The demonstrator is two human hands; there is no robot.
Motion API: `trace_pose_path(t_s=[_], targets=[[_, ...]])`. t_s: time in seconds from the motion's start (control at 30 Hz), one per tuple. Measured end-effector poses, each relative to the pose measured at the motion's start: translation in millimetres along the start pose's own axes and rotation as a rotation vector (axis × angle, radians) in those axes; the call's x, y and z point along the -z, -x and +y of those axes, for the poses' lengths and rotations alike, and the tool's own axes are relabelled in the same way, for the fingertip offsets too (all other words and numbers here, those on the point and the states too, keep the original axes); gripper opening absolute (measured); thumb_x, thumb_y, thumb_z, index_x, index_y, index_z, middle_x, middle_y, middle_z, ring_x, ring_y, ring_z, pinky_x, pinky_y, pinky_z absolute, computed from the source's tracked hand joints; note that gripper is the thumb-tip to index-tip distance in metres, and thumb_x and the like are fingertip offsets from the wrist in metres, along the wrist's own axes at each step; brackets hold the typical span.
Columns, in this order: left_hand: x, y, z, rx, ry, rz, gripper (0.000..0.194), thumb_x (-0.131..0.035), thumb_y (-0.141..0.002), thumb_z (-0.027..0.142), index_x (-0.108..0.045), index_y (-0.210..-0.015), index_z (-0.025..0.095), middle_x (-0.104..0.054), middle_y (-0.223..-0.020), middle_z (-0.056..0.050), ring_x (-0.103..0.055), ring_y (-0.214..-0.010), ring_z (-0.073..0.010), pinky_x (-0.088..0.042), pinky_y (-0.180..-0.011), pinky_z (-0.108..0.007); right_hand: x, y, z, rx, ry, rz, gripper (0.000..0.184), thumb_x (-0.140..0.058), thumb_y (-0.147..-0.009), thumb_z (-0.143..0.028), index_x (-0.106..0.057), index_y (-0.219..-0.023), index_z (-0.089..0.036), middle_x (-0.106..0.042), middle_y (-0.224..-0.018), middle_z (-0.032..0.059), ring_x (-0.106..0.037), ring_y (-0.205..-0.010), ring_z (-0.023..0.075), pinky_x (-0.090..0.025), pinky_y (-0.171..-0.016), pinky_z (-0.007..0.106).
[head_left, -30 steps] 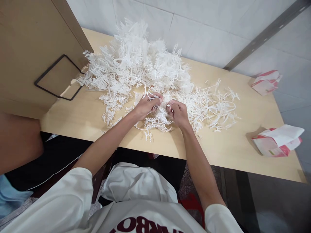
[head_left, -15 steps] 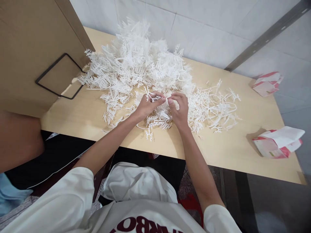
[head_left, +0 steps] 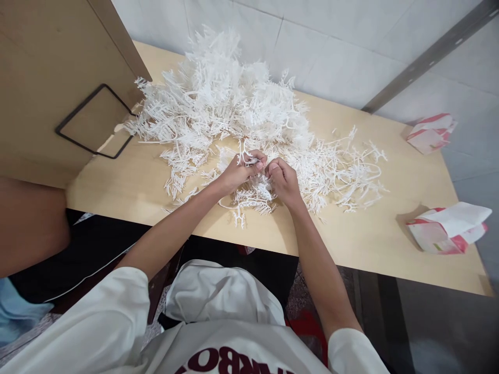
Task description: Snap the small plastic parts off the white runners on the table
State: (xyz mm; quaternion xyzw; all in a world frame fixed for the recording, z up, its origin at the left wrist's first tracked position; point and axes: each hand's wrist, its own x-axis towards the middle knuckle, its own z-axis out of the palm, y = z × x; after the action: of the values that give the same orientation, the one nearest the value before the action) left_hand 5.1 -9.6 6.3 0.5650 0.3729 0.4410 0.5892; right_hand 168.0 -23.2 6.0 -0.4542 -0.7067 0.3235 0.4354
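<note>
A big heap of white branched plastic pieces (head_left: 230,104) covers the back and middle of a light wooden table (head_left: 362,234). My left hand (head_left: 239,171) and my right hand (head_left: 284,181) meet at the front of the heap, knuckles up. Both are curled shut, pinching the same white plastic piece (head_left: 262,183) between their fingertips. More loose white sprigs (head_left: 346,171) spread out to the right of my hands.
A brown cardboard panel with a black wire handle (head_left: 91,122) stands at the left. Two red and white paper bags lie at the right, one near (head_left: 448,228) and one far (head_left: 431,132). Another person's arm (head_left: 31,223) shows at the left edge. A tiled wall is behind.
My hands drew close and rose slightly half a second ago. Now they have dropped back lower onto the pile, still pinching together.
</note>
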Motion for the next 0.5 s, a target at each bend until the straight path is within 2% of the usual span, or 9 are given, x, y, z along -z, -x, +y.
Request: trace_pose_path(t_s=[0.07,0.17,0.3,0.4,0.5], targets=[[-0.3,-1.2,-0.8,-0.009,-0.011,0.072,0.028,-0.069,-0.074,0.045,-0.059,-0.082,0.02,-0.054,-0.074,0.0,-0.048,-0.065,-0.0105,-0.04,-0.056,-0.023,0.0,-0.5,1.0,0.006,0.025,0.088,0.039,-0.039,-0.097,-0.048,-0.051,-0.071,-0.021,-0.056,-0.068,-0.0018,-0.052,-0.066,0.0117,-0.043,-0.068,0.027],[-1.1,-2.7,-2.6,0.002,0.012,0.143,0.03,-0.07,-0.075,0.043,-0.059,-0.094,0.022,-0.059,-0.085,-0.001,-0.053,-0.07,-0.0106,-0.043,-0.057,-0.023,1.0,-1.9,4.8,-0.011,0.124,0.3,0.038,-0.04,-0.096,-0.05,-0.055,-0.077,-0.022,-0.058,-0.07,-0.0012,-0.055,-0.068,0.0125,-0.044,-0.07,0.027],[-2.2,-2.4,-0.9,-0.079,0.082,0.152,0.043,-0.07,-0.071,0.027,-0.055,-0.111,0.025,-0.06,-0.112,-0.004,-0.06,-0.087,-0.0115,-0.049,-0.07,-0.024,4.3,-4.5,11.8,-0.003,0.235,0.543,0.032,-0.044,-0.095,-0.049,-0.059,-0.107,-0.024,-0.063,-0.105,0.0061,-0.06,-0.095,0.0173,-0.046,-0.081,0.033],[-2.7,-1.6,4.6,-0.069,0.118,0.098,0.049,-0.063,-0.069,0.018,-0.054,-0.117,0.025,-0.06,-0.12,-0.005,-0.062,-0.098,-0.0142,-0.051,-0.084,-0.029,5.0,-4.7,12.7,0.038,0.297,0.534,0.035,-0.041,-0.096,-0.048,-0.058,-0.118,-0.026,-0.059,-0.119,0.0091,-0.057,-0.109,0.0214,-0.045,-0.088,0.039],[-2.3,-2.0,9.9,-0.021,0.127,0.059,0.045,-0.056,-0.077,0.025,-0.054,-0.123,0.026,-0.062,-0.12,-0.005,-0.064,-0.103,-0.0176,-0.053,-0.085,-0.031,1.4,-2.9,8.7,0.117,0.356,0.435,0.034,-0.045,-0.095,-0.048,-0.06,-0.117,-0.027,-0.061,-0.115,0.0091,-0.055,-0.111,0.0235,-0.044,-0.093,0.044]])
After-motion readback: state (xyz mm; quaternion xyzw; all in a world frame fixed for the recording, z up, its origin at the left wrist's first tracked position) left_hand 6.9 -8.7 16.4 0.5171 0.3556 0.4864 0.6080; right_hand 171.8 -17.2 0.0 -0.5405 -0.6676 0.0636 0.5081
